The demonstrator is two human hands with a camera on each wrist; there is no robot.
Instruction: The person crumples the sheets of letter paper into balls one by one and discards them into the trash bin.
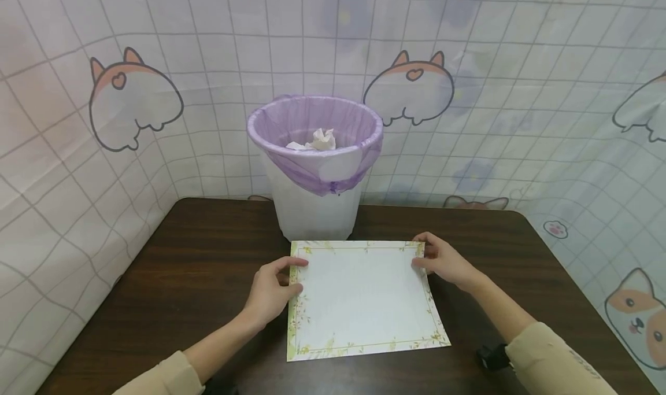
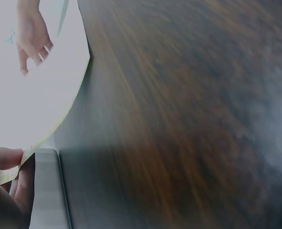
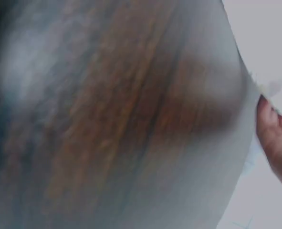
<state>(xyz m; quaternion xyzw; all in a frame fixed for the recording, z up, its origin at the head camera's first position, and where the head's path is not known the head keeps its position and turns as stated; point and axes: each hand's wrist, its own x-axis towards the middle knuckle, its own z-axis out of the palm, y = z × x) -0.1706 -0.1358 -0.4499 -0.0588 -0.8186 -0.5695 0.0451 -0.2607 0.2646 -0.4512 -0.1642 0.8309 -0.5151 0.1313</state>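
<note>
A white sheet of paper [image 1: 364,296] with a yellow-green leafy border is held over the dark table, its lower right corner reaching toward the near side. My left hand [image 1: 273,291] pinches its left edge; in the left wrist view, thumb and fingers [image 2: 7,160] lie on either side of the paper's edge. At the upper right corner my right hand [image 1: 442,262] grips the sheet, the thumb on its face and the other fingers partly hidden behind. The right wrist view shows a hand [image 3: 276,140] at the paper's edge, blurred.
Behind the sheet stands a white trash bin [image 1: 317,210] lined with a purple bag [image 1: 265,135], with crumpled white paper [image 1: 322,140] inside. Dark wood tabletop [image 1: 208,256] surrounds it. A patterned grid cloth [image 1: 218,48] hangs around the table's back and sides.
</note>
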